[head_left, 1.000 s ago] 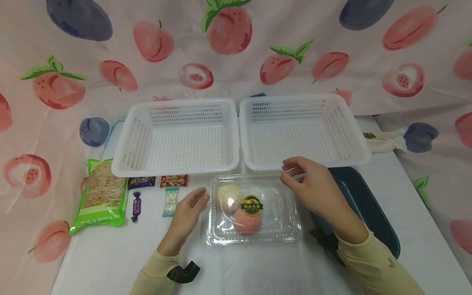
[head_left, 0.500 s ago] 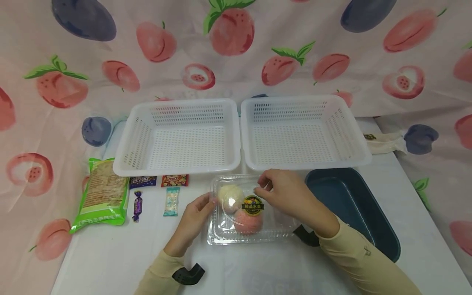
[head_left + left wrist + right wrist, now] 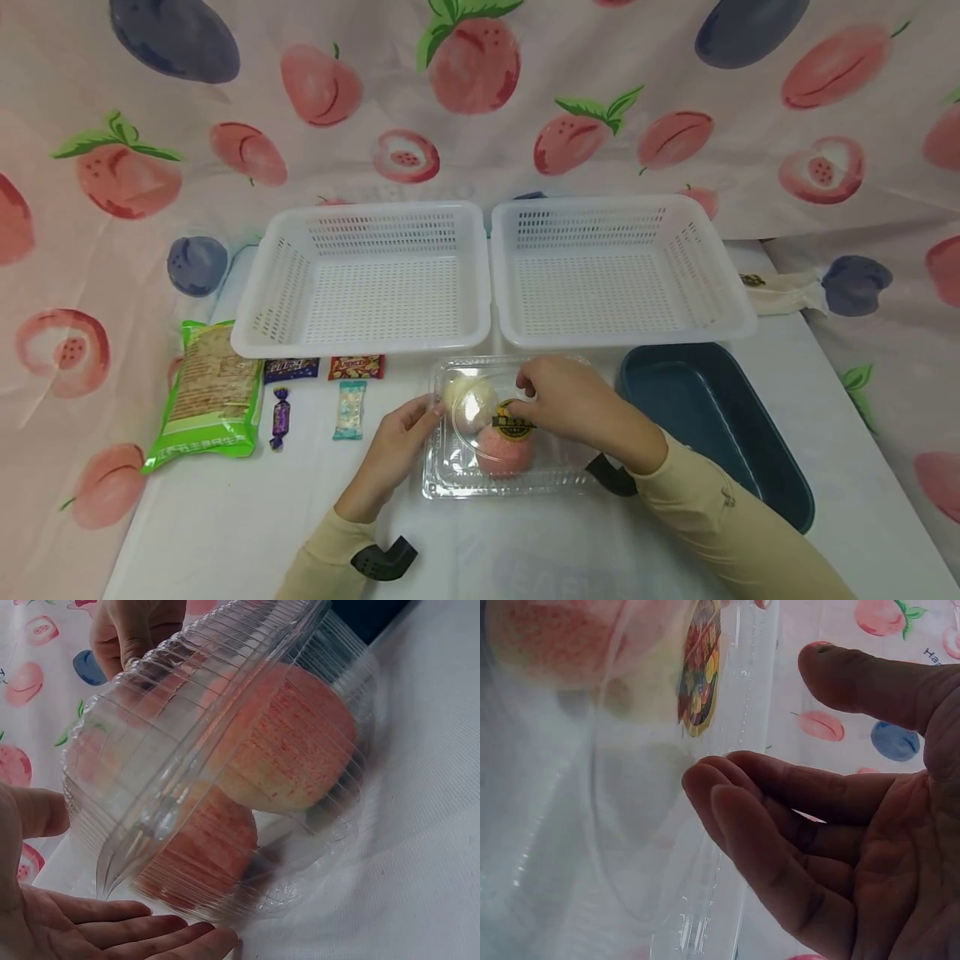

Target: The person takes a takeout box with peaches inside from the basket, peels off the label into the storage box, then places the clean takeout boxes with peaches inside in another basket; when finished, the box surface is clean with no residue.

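Observation:
A clear plastic clamshell box (image 3: 453, 467) lies closed on the table, with a round gold-and-black label (image 3: 513, 428) on its lid. Inside are a pale yellow round fruit (image 3: 467, 392) and a pinkish-red one (image 3: 504, 457); in the left wrist view both look like speckled peaches (image 3: 289, 739). My left hand (image 3: 396, 450) is at the box's left side, fingers straight and its thumb (image 3: 45, 812) against the lid's edge. Over the lid hovers my right hand (image 3: 581, 404), fingers bent loosely beside the label, thumb apart, nothing gripped.
Two white slotted baskets (image 3: 363, 343) stand behind the box. On the right is a dark blue-green tray (image 3: 712, 408). Leftward lie a green snack bag (image 3: 206, 396), a purple candy (image 3: 280, 418), a teal-wrapped candy (image 3: 349, 410), a red packet (image 3: 356, 367) and a blue packet (image 3: 291, 369).
My right hand has moved left from the box's right edge to over the label. My left hand has shifted slightly right, up to the box's left side. The box stays in place.

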`<state>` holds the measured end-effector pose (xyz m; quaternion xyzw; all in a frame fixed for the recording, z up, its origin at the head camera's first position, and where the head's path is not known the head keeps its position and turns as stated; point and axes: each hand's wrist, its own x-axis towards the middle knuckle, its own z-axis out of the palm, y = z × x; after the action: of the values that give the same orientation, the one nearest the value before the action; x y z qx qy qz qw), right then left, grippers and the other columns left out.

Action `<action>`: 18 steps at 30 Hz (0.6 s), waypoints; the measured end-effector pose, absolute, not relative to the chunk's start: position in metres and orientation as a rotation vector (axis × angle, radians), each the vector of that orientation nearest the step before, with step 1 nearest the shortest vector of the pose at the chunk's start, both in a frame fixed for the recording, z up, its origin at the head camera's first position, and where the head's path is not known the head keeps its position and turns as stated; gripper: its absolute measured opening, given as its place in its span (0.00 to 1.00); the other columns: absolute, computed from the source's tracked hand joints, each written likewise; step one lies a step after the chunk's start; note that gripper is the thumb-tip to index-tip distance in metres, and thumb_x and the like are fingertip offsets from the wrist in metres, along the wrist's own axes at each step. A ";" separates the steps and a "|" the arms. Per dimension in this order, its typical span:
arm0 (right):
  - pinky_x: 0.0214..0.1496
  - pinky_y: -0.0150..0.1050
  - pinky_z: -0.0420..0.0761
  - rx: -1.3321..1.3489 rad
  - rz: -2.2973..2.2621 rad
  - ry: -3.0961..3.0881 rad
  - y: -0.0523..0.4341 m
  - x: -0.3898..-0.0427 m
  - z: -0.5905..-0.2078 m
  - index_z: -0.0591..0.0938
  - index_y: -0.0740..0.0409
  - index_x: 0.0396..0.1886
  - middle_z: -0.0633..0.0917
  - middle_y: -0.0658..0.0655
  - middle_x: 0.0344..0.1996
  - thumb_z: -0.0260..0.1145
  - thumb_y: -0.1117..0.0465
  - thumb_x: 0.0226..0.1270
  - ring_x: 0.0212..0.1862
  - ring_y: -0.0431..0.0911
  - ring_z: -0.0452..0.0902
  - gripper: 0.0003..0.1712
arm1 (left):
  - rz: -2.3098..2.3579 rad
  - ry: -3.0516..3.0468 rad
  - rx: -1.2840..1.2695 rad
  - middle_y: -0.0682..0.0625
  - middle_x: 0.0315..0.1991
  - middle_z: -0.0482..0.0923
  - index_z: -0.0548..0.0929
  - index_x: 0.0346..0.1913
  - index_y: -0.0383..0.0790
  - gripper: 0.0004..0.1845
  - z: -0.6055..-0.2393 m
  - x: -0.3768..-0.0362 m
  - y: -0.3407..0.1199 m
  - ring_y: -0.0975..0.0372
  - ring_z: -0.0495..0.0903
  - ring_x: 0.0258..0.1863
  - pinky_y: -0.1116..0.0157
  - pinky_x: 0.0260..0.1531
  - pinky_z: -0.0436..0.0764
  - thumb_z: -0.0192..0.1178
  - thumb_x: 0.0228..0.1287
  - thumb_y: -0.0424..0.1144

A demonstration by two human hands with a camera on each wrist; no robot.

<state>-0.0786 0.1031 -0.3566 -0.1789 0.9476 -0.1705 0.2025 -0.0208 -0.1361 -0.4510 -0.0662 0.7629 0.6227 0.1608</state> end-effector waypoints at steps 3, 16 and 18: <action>0.35 0.40 0.79 -0.490 -0.426 2.626 0.101 -0.079 -0.356 0.88 0.58 0.39 0.85 0.48 0.30 0.74 0.52 0.62 0.31 0.43 0.77 0.14 | 1.782 2.177 -0.181 0.30 0.70 0.74 0.69 0.73 0.24 0.33 -0.452 -0.021 -0.136 0.40 0.71 0.73 0.44 0.71 0.73 0.56 0.81 0.49; 0.26 0.36 0.72 -0.510 -0.373 2.594 0.100 -0.075 -0.354 0.81 0.53 0.22 0.80 0.47 0.21 0.73 0.60 0.65 0.25 0.43 0.74 0.12 | 1.772 2.188 -0.168 0.31 0.68 0.76 0.71 0.72 0.25 0.31 -0.452 -0.021 -0.135 0.41 0.75 0.71 0.44 0.68 0.76 0.56 0.81 0.47; 0.26 0.36 0.72 -0.501 -0.379 2.590 0.100 -0.075 -0.354 0.81 0.53 0.22 0.80 0.48 0.21 0.73 0.61 0.65 0.25 0.43 0.74 0.13 | 1.771 2.188 -0.167 0.31 0.68 0.76 0.71 0.72 0.25 0.30 -0.452 -0.021 -0.135 0.41 0.74 0.71 0.44 0.69 0.75 0.55 0.81 0.47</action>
<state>-0.0751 0.0996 -0.3543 -0.1827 0.9444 -0.1381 0.2360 -0.0209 -0.1352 -0.4518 -0.0583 0.7658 0.6200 0.1601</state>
